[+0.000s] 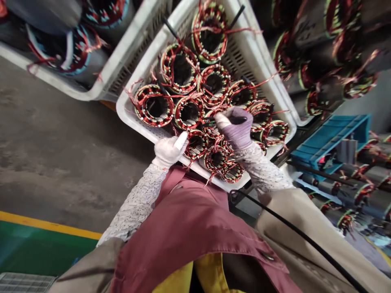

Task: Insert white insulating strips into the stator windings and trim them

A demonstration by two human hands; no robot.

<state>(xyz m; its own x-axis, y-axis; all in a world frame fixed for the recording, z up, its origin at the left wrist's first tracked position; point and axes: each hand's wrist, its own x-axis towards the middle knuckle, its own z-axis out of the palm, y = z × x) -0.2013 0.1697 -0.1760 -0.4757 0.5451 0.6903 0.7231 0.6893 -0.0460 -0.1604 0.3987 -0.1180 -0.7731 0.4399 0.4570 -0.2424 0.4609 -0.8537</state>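
Note:
A white plastic basket (134, 126) holds several motor stators with red and yellow-green windings, standing with their open ends up. My left hand (168, 151), in a white glove, is at the basket's near edge. One finger points up against a small stator (196, 145); the others are curled, and what they may hold is hidden. My right hand (236, 128), in a purple and white glove, is closed round a black-handled tool (238, 120) over the middle stators. The tool's far end is hard to make out among red wires.
At the upper left stands another white basket (88, 94) with larger stators. More stators (317, 49) lie stacked at the right, near a blue plastic bin (330, 138). A black cable (299, 232) runs past my right leg. Grey floor (76, 142) shows at the left.

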